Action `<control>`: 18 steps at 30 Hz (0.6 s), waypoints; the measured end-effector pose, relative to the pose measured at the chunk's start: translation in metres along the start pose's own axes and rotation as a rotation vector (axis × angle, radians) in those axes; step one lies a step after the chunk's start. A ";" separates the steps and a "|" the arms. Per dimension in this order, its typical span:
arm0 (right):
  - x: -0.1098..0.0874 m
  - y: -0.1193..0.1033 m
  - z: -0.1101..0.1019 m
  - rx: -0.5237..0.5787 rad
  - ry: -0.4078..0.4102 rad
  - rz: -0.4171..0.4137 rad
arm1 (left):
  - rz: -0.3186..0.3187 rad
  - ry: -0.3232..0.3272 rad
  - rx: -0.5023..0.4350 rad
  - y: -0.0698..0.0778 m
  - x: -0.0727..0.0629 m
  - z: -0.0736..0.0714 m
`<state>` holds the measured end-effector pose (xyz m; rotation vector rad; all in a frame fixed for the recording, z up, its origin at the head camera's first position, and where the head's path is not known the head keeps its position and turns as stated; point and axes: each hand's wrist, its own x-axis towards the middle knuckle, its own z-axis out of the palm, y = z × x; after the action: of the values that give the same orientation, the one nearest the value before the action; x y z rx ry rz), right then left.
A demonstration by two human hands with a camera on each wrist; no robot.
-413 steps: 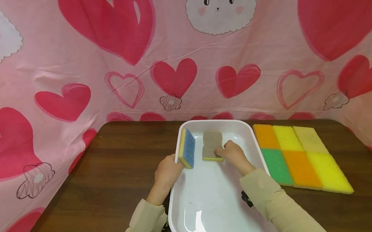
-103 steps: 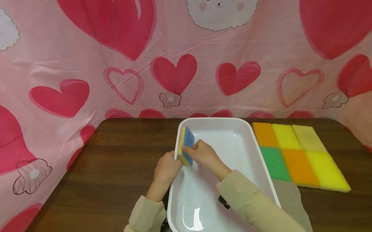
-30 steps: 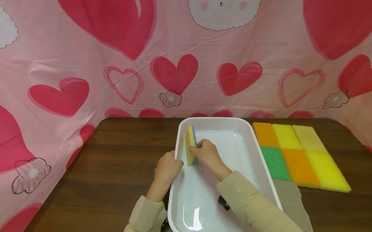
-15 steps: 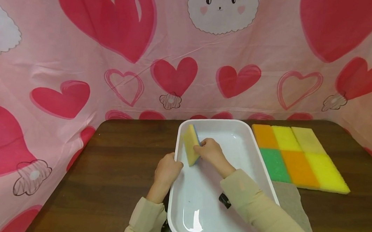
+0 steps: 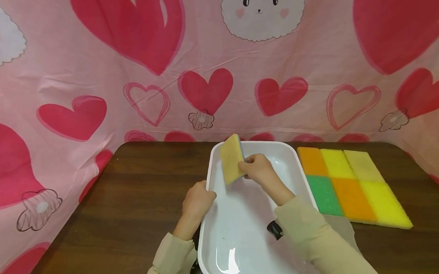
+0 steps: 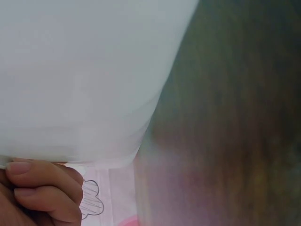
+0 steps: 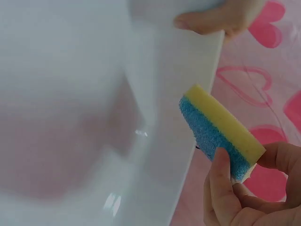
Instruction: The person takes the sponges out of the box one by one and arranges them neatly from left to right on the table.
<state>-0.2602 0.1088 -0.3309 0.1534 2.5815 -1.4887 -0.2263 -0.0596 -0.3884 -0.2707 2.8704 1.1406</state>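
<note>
My right hand (image 5: 263, 175) pinches a sponge (image 5: 231, 159) by its right edge, above the far left part of a white tray (image 5: 233, 233). The sponge's plain yellow face is toward the head camera. In the right wrist view, the sponge (image 7: 214, 129) shows its blue scouring side, with thumb and fingers (image 7: 223, 186) on opposite faces. My left hand (image 5: 198, 202) grips the tray's left rim, its thumb over the edge. Curled fingers (image 6: 49, 181) show under the rim in the left wrist view.
Right of the tray lies a block of coloured pads: orange (image 5: 311, 160), yellow (image 5: 385, 203), pale yellow (image 5: 363, 165) and green (image 5: 324, 195). A grey piece (image 5: 343, 228) lies nearer, partly behind my right sleeve. A pink heart-print cloth (image 5: 161, 105) hangs behind the brown table (image 5: 137, 215).
My right hand has moved the grey-topped sponge from the tray to the table's right side, then taken the blue-and-yellow sponge off the left wall and lifted it rightward. My left hand stays.
</note>
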 end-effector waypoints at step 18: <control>-0.034 -0.012 -0.058 -0.010 -0.038 -0.062 | -0.013 -0.004 -0.009 0.001 -0.001 -0.001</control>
<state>-0.2337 0.1523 -0.2857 0.0443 2.5857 -1.4836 -0.2256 -0.0592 -0.3869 -0.2870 2.8569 1.1502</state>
